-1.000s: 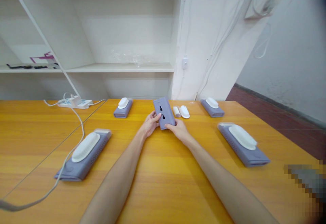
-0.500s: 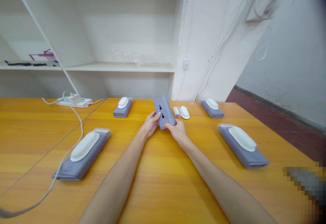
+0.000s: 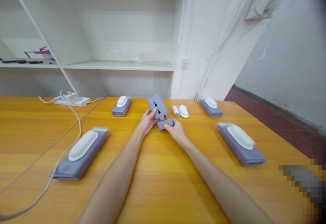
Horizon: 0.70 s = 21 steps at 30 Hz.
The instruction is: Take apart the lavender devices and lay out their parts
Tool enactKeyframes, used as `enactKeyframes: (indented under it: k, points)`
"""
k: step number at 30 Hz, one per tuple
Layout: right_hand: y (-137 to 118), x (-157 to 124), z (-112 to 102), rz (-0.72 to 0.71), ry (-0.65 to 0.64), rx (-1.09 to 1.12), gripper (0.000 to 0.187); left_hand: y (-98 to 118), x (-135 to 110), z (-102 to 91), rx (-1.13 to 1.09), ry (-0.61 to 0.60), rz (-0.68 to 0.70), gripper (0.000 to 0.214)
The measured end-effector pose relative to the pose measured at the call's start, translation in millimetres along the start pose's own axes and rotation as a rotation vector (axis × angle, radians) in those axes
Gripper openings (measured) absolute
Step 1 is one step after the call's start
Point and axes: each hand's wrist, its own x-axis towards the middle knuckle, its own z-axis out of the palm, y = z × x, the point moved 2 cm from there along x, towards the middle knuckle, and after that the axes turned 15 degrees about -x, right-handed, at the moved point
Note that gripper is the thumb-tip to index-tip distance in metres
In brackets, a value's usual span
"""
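My left hand grips a flat grey-purple plastic housing with two black keyhole-shaped slots in its face. Its thumb presses on the front near the slots. In my right hand is a short grey-purple end piece, pinched with the thumb on its face. A narrow gap shows between the housing's lower end and this piece. Just behind my right hand, a small white cylinder and a white oval cover lie on the table. The fingers behind both parts are hidden.
Similar grey-purple units with white oval covers lie at the left, right, back left and back right of the wooden table. A power strip trails a white cable along the left side. White shelving stands behind.
The end piece has come away from the housing's lower end, and a gap shows between them. The housing has shifted slightly left and up in my left hand.
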Motion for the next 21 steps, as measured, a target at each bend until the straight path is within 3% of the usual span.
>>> enactKeyframes:
  k: [10,21]
  points:
    - [7.8,3.5,3.5,-0.056,0.103,0.07,0.048,6.7,6.2,-7.9,-0.098,0.198,0.109,0.029]
    - [8.6,6.1,-7.0,-0.028,0.265,0.205,0.045,8.8,6.9,-7.1,-0.136,0.261,0.162,0.036]
